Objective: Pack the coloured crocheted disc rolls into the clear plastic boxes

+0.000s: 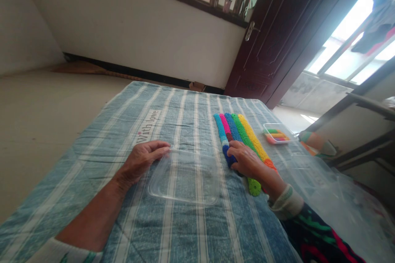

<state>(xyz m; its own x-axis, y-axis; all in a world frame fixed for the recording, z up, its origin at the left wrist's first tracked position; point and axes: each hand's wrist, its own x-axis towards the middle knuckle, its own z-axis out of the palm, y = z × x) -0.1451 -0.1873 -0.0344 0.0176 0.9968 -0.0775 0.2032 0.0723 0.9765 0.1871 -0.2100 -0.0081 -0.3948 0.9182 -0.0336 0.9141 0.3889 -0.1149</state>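
Note:
My left hand [145,158] is closed, thumb and forefinger pinching the upper left corner of a clear, shallow plastic box or lid [185,176] that lies on the cloth. To the right, small coloured discs with notched rims are laid overlapping in long rows, among them a yellow row [251,135], a green row [243,131] and a blue row [233,125]. My right hand [245,158] reaches over these rows, its fingers curled on the dark blue discs [227,156] at the near end of the left row. The palm hides part of the rows. A lime green disc [254,187] shows below the wrist.
A striped blue cloth [138,213] covers the low surface. At its right edge a clear tub [276,134] holds more coloured pieces. Clear plastic sheeting [333,197] spreads at the right. Beyond stand a white wall and a dark red door [277,20].

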